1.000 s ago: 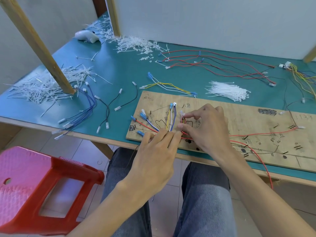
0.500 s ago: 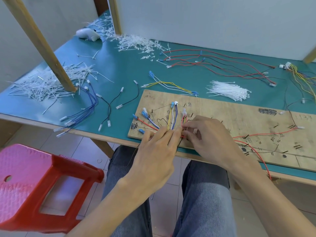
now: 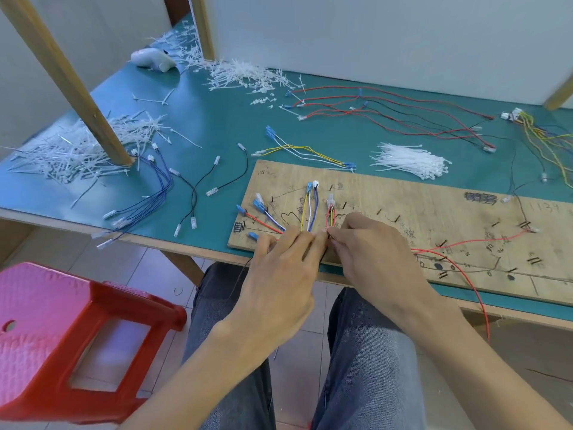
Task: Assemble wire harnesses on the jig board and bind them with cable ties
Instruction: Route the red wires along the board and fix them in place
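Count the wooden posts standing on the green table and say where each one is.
3. One slanted post rises from the table's left side among the cable-tie scraps; one stands at the far back left; one shows at the right edge. Others may be out of frame.

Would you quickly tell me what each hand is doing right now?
Left hand: closed, pinching the gathered wires on the jig board.
Right hand: closed, fingers pinched at the same bundle; what it grips cannot be told.

A red plastic stool stands beside the teal table.
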